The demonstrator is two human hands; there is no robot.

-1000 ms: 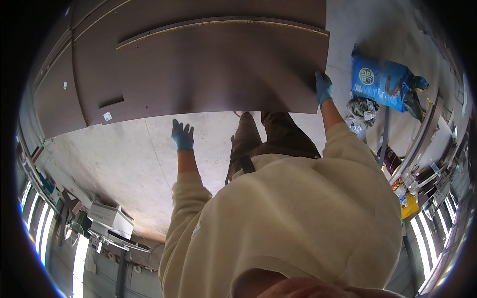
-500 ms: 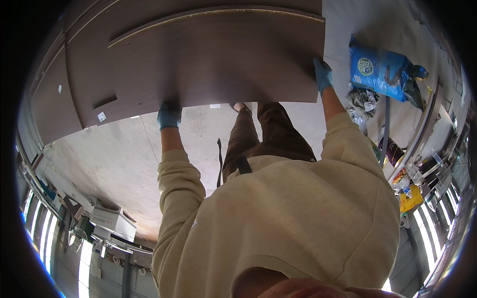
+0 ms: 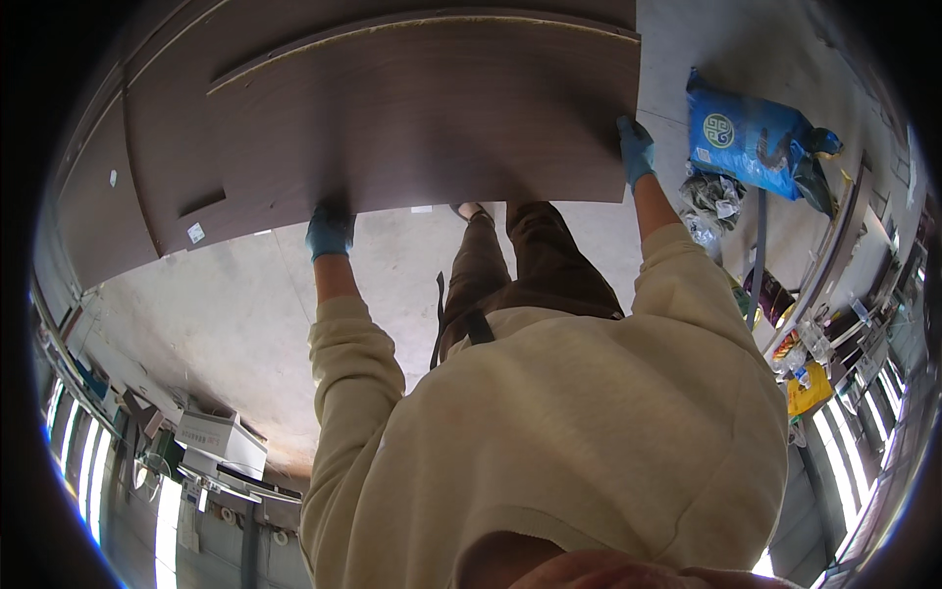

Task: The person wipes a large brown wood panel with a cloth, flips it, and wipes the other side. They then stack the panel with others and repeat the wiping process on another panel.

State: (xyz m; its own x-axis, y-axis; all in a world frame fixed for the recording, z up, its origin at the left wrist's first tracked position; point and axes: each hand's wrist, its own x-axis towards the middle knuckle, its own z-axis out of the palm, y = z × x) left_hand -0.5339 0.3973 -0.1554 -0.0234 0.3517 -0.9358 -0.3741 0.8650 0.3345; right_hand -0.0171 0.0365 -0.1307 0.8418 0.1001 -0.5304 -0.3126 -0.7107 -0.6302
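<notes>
A large dark brown wood-grain panel [image 3: 461, 118] lies across the upper part of the view, its near edge running in front of my legs. My left hand [image 3: 331, 232], in a blue glove, is closed on that near edge, its fingertips partly hidden against the board. At the panel's right end, my right hand [image 3: 637, 149], also gloved in blue, grips the short side, with some fingers out of sight. More brown boards [image 3: 167, 137] lie beneath and to the left of this panel, one with a small white label [image 3: 195, 233].
On the right lies a blue plastic sack [image 3: 751, 137] with crumpled clear plastic [image 3: 713, 199] beside it. A grey post [image 3: 759, 255] and a yellow package [image 3: 810, 391] are nearer on that side. White boxes [image 3: 221, 439] stand at the lower left. Pale concrete floor [image 3: 216, 324] shows between.
Almost nothing differs. The panel and both hands appear shifted very slightly left, along with the surroundings; both hands keep their hold on the panel.
</notes>
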